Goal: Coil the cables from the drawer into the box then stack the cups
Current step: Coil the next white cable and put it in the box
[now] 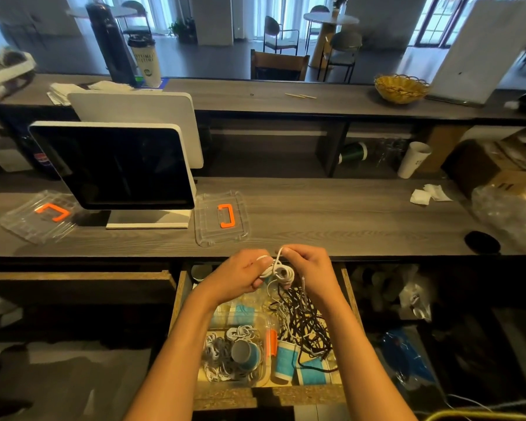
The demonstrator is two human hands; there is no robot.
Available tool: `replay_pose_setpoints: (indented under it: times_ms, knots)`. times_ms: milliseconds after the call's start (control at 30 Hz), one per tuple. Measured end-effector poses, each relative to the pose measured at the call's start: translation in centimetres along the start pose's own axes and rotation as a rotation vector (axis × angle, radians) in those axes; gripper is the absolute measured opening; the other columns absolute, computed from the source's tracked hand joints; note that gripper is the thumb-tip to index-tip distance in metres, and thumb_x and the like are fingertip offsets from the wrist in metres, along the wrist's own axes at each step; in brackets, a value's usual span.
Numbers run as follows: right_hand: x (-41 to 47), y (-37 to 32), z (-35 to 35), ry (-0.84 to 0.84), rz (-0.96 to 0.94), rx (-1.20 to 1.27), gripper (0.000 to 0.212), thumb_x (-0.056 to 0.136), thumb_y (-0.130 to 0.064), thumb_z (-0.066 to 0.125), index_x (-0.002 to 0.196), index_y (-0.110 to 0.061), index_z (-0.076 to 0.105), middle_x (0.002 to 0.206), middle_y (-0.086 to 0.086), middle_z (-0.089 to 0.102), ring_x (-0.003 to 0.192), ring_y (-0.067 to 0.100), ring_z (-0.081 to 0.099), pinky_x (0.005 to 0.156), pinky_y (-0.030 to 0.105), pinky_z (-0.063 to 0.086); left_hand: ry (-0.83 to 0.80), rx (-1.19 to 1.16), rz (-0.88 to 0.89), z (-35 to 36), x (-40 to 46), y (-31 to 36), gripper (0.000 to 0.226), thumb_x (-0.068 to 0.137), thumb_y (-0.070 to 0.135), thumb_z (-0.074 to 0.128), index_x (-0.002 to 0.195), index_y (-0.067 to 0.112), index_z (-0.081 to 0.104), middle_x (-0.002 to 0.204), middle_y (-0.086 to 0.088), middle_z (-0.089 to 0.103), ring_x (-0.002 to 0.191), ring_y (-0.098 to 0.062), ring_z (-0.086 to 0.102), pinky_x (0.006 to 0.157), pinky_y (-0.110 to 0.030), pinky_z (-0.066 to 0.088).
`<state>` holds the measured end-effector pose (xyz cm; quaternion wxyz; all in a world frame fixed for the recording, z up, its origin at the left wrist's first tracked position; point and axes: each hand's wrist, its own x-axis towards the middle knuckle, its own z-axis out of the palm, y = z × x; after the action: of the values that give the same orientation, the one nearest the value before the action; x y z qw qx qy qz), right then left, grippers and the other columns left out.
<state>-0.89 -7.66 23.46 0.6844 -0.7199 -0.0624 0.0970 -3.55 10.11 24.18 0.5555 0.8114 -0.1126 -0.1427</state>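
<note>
Above drawer (pixel 179 299), both hands (pixel 240 276) (pixel 308 271) hold white cable (pixel 281 272) coiled.

Left hand (pixel 240 276) and right hand (pixel 308 273) cover most of the white cable (pixel 281 273); its ends can't be traced. Forearms hide parts of the drawer (pixel 348 287) and box (pixel 263 382). Tangled black cables (pixel 304 320): count unclear. Cup (pixel 245 354) print unreadable. Left counter items blurred.
</note>
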Motion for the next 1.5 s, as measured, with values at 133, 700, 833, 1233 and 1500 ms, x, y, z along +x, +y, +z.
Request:
replay_pose_setpoints:
  times_ms: [133,700,833,1233,1500]
  knots:
    - [0.1,0.0,0.7,-0.037,0.085,0.150,0.016,0.089,-0.013,0.067,0.086,-0.001,0.076,0.073,0.011,0.068,0.066,0.021,0.059,0.061,0.030,0.048,-0.047,-0.546,0.040,0.2,-0.6,0.6,0.028,0.104,0.027,0.039,0.094,0.010,0.058,0.058,0.004,0.044,0.045,-0.004,0.034,0.042,-0.014,0.026]
    - [-0.4,-1.0,1.1,-0.260,-0.174,-0.806,0.023,0.095,-0.038,0.060,0.088,-0.024,0.076,0.070,-0.004,0.069,0.065,0.013,0.062,0.067,0.045,0.054,0.408,0.376,-0.227,-0.9,0.8,-2.6,0.035,0.100,0.030,0.052,0.066,0.024,0.049,0.067,0.003,0.052,0.065,-0.015,0.049,0.058,-0.033,0.032]
    - [-0.1,-1.4,-0.3,-0.137,-0.109,-0.711,0.010,0.088,-0.033,0.070,0.088,-0.028,0.079,0.078,-0.010,0.074,0.072,0.005,0.067,0.072,0.041,0.058,0.097,0.424,-0.173,-0.7,0.1,-1.5,0.032,0.101,0.032,0.050,0.070,0.024,0.053,0.064,0.009,0.052,0.057,-0.004,0.046,0.054,-0.023,0.032]
    - [-1.4,-2.9,-1.5,-0.282,-0.094,-0.059,0.011,0.086,-0.014,0.069,0.091,-0.018,0.078,0.083,0.004,0.077,0.076,0.015,0.069,0.071,0.025,0.055,-0.195,-0.596,-0.067,-0.7,-1.3,0.7,0.030,0.104,0.023,0.039,0.101,-0.002,0.056,0.055,0.002,0.041,0.041,-0.004,0.032,0.042,-0.017,0.022]
    - [-0.6,-1.9,0.3,-0.224,-0.129,-0.361,0.023,0.099,-0.016,0.056,0.088,-0.020,0.075,0.060,-0.008,0.060,0.054,-0.002,0.050,0.056,0.015,0.037,0.335,-1.244,-0.166,1.3,1.3,1.0,0.019,0.102,0.021,0.042,0.101,0.008,0.055,0.055,0.003,0.039,0.036,-0.001,0.031,0.031,-0.012,0.022]
